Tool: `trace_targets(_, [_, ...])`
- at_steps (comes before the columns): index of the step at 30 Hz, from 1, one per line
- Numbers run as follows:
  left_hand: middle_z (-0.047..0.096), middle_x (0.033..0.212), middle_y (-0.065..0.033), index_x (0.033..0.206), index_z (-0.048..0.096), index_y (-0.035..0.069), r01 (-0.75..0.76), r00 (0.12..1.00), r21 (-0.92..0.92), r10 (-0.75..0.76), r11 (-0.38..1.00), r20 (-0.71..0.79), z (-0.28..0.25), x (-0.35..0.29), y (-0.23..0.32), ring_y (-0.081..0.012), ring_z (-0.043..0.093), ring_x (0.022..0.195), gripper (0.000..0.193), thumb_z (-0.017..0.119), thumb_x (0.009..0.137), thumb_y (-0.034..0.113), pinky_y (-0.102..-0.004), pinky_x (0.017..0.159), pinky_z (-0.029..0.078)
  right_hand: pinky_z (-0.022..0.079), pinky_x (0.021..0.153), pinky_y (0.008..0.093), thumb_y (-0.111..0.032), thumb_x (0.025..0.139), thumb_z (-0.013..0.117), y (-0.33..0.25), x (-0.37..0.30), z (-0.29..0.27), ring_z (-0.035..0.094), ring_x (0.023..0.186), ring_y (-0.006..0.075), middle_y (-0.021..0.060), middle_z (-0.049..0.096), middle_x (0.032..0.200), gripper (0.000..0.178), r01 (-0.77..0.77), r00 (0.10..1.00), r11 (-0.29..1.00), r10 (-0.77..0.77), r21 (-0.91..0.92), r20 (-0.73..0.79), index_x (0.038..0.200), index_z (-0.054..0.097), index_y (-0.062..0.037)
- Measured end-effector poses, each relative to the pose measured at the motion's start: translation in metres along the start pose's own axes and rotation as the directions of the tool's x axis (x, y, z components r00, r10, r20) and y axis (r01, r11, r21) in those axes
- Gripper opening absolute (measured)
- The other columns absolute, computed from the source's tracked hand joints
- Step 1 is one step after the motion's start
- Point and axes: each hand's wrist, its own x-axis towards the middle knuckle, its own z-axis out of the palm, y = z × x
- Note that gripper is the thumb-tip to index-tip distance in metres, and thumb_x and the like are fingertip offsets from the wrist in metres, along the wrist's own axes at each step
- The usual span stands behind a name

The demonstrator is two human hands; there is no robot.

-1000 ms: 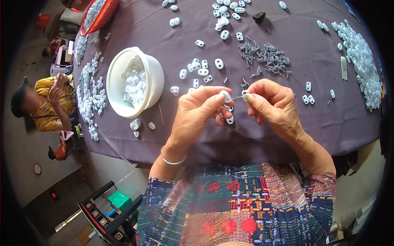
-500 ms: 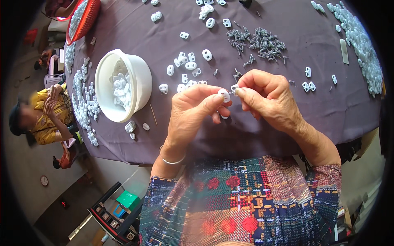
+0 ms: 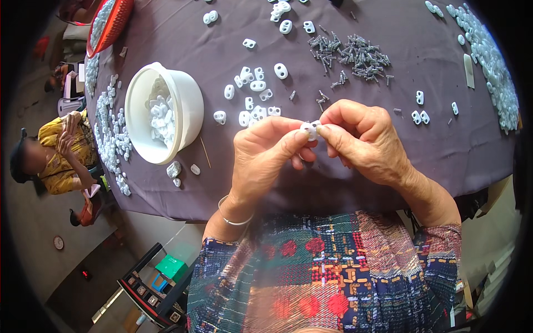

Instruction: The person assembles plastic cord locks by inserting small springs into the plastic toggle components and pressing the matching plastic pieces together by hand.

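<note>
Between my two hands is a small white two-hole cord lock (image 3: 308, 132), its parts pressed close together. My left hand (image 3: 265, 152) pinches its left side with thumb and forefinger, the other fingers curled beneath. From the right, the thumb and forefinger of my right hand (image 3: 363, 139) are closed on the same cord lock. Fingertips hide part of it, and no spring shows there now. Just beyond my hands lie several white cord lock pieces (image 3: 257, 85) and a heap of small metal springs (image 3: 363, 58).
A white tub (image 3: 191, 119) of white pieces stands left, beside a thin stick (image 3: 206, 152). More white pieces lie along the left and in a pile (image 3: 491, 72) at the far right. A red basket (image 3: 114, 28) is at the back left. Another person (image 3: 64, 150) sits beyond the table's left edge.
The spring that showed between the two white parts is out of sight, and the parts are together. My right hand has come slightly closer to my left.
</note>
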Motion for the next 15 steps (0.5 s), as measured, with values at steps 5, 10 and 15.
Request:
trace_targets(5, [0.066,0.082,-0.0132,0.094,0.061,-0.004,-0.013,1.0,0.01,0.013,1.0,-0.014,0.0017,-0.0006,-0.0022,-0.015,0.064,0.066,0.014,0.062,0.084,0.006,-0.0212,0.053,0.05,0.035,0.041,0.0164,-0.013,0.088,0.057,0.0041,-0.0002,0.0,0.046,0.048,0.0017,-0.0019,0.055,0.061,0.012,0.008,1.0,1.0,-0.008,-0.01,-0.006,0.086,0.059,-0.002])
trace_targets(10, [0.066,0.081,-0.0121,0.093,0.061,-0.004,-0.06,0.998,-0.016,0.06,0.998,-0.027,0.0039,-0.0035,-0.0057,-0.0139,0.064,0.066,0.012,0.062,0.085,0.005,-0.0213,0.054,0.05,0.035,0.04,0.0166,-0.014,0.088,0.057,0.0009,0.0008,-0.0022,0.046,0.047,0.0021,-0.0013,0.054,0.059,0.012,-0.019,1.0,1.0,0.018,0.021,0.02,0.086,0.059,-0.0017])
trace_targets(15, [0.066,0.081,-0.0114,0.094,0.06,-0.003,-0.103,0.994,-0.004,0.103,0.995,-0.033,0.0053,-0.0065,-0.0091,-0.0128,0.063,0.065,0.012,0.061,0.085,0.005,-0.0212,0.054,0.05,0.036,0.039,0.0175,-0.012,0.088,0.056,-0.0004,-0.0004,-0.0023,0.047,0.046,0.0029,-0.0005,0.054,0.057,0.012,-0.028,0.998,0.999,0.026,0.037,0.055,0.084,0.059,-0.0012])
